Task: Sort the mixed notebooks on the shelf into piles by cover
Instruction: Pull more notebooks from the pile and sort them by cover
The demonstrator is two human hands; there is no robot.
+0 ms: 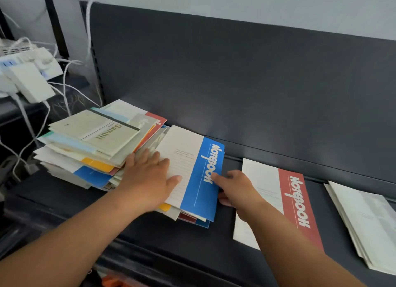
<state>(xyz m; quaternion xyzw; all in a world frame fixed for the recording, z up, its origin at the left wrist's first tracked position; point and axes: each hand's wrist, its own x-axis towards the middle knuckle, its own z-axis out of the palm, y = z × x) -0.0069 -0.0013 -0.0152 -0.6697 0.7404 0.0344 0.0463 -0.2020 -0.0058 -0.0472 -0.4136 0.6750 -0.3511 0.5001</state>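
Observation:
A messy stack of mixed notebooks [90, 149] lies on the dark shelf [150, 228] at the left, topped by a beige "Gambit" notebook [100, 132]. A blue-and-white notebook [199, 179] lies tilted on a lower pile to its right. My left hand [150, 175] rests flat on the white part of that blue notebook, fingers spread. My right hand [233, 188] pinches the blue notebook's right edge, thumb on top and fingers beneath. A red-and-white notebook [297, 205] lies flat further right, partly under my right forearm. A pile of pale notebooks [368, 222] sits at the far right.
The shelf's dark back panel [235, 83] rises right behind the piles. White power adapters and tangled cables [30, 78] crowd the neighbouring shelf at the upper left. Something orange [111, 281] shows below the shelf's front edge.

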